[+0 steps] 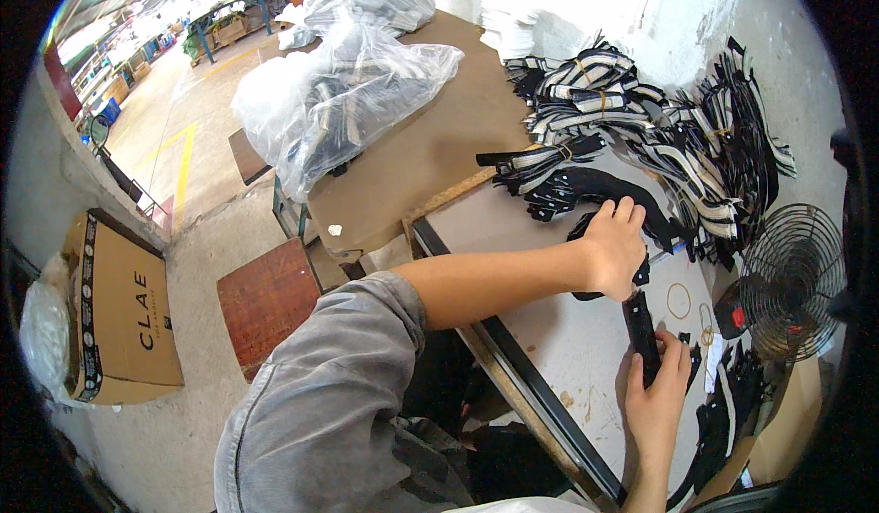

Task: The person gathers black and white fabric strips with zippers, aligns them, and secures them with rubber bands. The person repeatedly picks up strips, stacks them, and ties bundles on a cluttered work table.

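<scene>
A cardboard box (124,311) lies on the floor at the far left, with a reddish stool (267,300) between it and the worktop (586,348). Further back, a clear plastic bag (343,92) of dark pieces rests on a brown board.

The left hand (612,249) reaches from the worktop's near-left edge toward its middle, forearm stretched out level and fingers curled down onto a small stack of black strips (600,234) (what lies under the palm is hidden, so how tightly it grips is unclear). Just behind it, toward the worktop's far edge, sprawls a heap of black-and-white banded bundles (641,137).

The right hand (656,394) rises from the near edge, palm up-turned, fingers closed round a narrow black piece (641,325) that stands upright and ends just below the left hand. Two rubber bands (679,300) lie on the bare surface beside it. A wire fan (792,279) stands at the right edge, partly cut off by the rim.
</scene>
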{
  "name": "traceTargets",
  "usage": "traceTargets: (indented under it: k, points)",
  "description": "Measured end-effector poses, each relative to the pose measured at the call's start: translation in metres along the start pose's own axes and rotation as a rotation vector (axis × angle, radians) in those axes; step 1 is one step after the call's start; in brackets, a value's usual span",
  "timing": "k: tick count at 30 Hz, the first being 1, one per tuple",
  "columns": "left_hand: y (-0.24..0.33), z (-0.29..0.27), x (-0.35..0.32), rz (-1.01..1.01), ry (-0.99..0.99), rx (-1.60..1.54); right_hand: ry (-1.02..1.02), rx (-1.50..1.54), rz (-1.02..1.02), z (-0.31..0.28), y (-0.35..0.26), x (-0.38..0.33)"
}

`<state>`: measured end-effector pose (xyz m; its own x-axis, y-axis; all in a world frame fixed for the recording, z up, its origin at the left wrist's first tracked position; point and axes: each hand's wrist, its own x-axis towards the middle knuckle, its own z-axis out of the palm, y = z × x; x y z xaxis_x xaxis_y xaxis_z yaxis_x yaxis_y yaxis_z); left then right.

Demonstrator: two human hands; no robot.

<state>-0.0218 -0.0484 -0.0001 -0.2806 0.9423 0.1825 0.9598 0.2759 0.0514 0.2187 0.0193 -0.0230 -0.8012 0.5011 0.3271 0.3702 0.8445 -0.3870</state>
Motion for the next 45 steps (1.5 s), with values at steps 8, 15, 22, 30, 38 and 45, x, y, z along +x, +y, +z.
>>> traceTargets:
  k: [8, 15, 22, 30, 38, 45]
  points:
    - [0.002, 0.008, 0.0, 0.011, 0.044, 0.014, -0.035, 0.007, 0.022, -0.003, 0.003, 0.002]
    - [0.004, 0.004, 0.004, -0.052, -0.047, 0.003, -0.023, -0.01, 0.005, -0.002, -0.002, 0.002]
    - [0.004, -0.004, 0.0, -0.024, 0.006, 0.002, -0.031, -0.029, -0.021, -0.002, 0.004, 0.001]
    - [0.006, 0.013, 0.006, 0.025, 0.15, 0.019, -0.034, -0.061, -0.02, -0.002, 0.002, 0.001]
    - [0.002, 0.017, 0.006, -0.03, 0.01, -0.069, -0.04, -0.072, -0.028, -0.003, 0.002, 0.002]
    - [0.001, 0.001, 0.007, -0.02, -0.114, -0.06, -0.036, -0.065, -0.043, -0.003, 0.002, 0.001]
